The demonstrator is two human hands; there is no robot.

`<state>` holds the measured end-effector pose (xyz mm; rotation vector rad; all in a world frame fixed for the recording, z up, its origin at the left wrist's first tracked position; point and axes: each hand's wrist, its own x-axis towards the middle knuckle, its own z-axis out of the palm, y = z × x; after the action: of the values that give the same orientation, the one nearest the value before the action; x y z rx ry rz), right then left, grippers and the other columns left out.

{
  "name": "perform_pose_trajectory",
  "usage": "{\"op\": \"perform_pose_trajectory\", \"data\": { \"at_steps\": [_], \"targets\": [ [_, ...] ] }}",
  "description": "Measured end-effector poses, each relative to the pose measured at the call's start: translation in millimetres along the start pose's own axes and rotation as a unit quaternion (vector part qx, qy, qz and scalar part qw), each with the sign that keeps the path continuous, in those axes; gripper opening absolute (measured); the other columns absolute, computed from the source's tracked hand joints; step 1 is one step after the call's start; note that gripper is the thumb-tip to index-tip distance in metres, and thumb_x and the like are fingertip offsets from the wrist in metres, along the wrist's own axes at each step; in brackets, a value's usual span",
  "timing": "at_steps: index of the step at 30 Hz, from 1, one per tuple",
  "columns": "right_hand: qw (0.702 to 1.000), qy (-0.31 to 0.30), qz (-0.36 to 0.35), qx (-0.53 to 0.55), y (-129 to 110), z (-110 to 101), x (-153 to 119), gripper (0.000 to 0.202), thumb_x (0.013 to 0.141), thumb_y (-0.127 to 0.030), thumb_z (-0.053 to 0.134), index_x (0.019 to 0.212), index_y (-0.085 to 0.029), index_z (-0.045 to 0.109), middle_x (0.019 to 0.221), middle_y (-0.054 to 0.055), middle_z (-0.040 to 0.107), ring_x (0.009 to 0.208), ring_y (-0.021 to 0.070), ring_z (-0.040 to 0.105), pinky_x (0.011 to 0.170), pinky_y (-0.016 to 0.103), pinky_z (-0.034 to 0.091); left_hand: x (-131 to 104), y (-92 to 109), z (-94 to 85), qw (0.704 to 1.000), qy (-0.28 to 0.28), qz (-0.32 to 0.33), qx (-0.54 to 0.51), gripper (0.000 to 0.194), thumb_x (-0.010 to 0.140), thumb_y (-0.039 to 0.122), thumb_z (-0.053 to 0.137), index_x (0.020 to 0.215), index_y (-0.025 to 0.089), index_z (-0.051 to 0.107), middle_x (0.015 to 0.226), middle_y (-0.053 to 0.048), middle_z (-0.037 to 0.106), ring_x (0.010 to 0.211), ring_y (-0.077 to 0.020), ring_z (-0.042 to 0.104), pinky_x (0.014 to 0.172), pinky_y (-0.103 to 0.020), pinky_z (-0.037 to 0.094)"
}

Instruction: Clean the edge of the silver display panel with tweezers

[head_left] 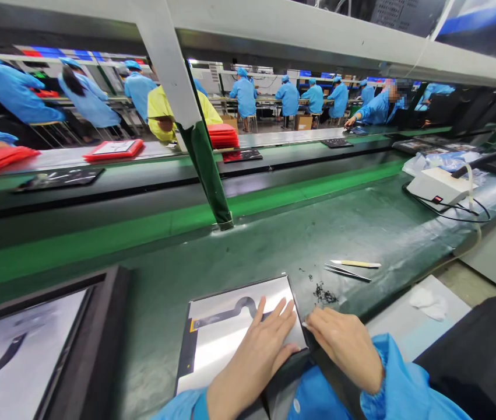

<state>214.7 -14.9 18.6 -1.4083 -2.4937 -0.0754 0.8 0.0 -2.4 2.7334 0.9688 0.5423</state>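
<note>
A flat display panel (219, 350) with a silvery back and a dark curved ribbon cable (219, 318) lies at the near edge of the green bench. My left hand (259, 350) rests on it, fingers spread and flat across its right half. At the panel's right edge is my right hand (344, 341), its fingers pinched together. A small pale tip shows at the fingertips, but what they grip is hidden. Just beyond that hand lie a heap of small black scraps (325, 293), a pair of tweezers (347, 272) and a thin yellow-handled tool (356, 264).
On the left stands a dark foam-edged tray (114, 326) holding another silvery panel (24, 350). A white device (440, 186) with cables sits at the far right. A green-wrapped post (208, 175) rises behind the panel. Past it runs a conveyor (151, 184), with several workers in blue beyond.
</note>
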Motion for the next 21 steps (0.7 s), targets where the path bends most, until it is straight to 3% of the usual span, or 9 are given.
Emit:
{"op": "perform_pose_trajectory", "data": {
  "at_steps": [8, 21],
  "targets": [
    [0.998, 0.013, 0.025, 0.054, 7.0, -4.3, -2.1, 0.042, 0.108, -0.032, 0.025, 0.080, -0.022, 0.055, 0.070, -0.001, 0.065, 0.064, 0.0139, 0.065, 0.056, 0.025, 0.036, -0.3, -0.4, 0.4, 1.000, -0.012, -0.002, 0.009, 0.042, 0.097, 0.025, 0.056, 0.137, 0.015, 0.047, 0.144, -0.016, 0.052, 0.136, -0.0294, 0.046, 0.112, -0.061, 0.034],
    [0.998, 0.022, -0.040, -0.052, -2.0, 0.0, -0.7, 0.036, 0.104, -0.014, 0.036, 0.072, -0.022, 0.053, 0.068, -0.001, 0.061, 0.060, 0.0153, 0.057, 0.051, 0.031, 0.031, 0.0, 1.1, -3.3, 1.000, -0.013, 0.003, 0.001, 0.043, 0.099, 0.022, 0.053, 0.140, 0.017, 0.043, 0.144, -0.016, 0.051, 0.136, -0.0289, 0.046, 0.114, -0.060, 0.033]
  ]
}}
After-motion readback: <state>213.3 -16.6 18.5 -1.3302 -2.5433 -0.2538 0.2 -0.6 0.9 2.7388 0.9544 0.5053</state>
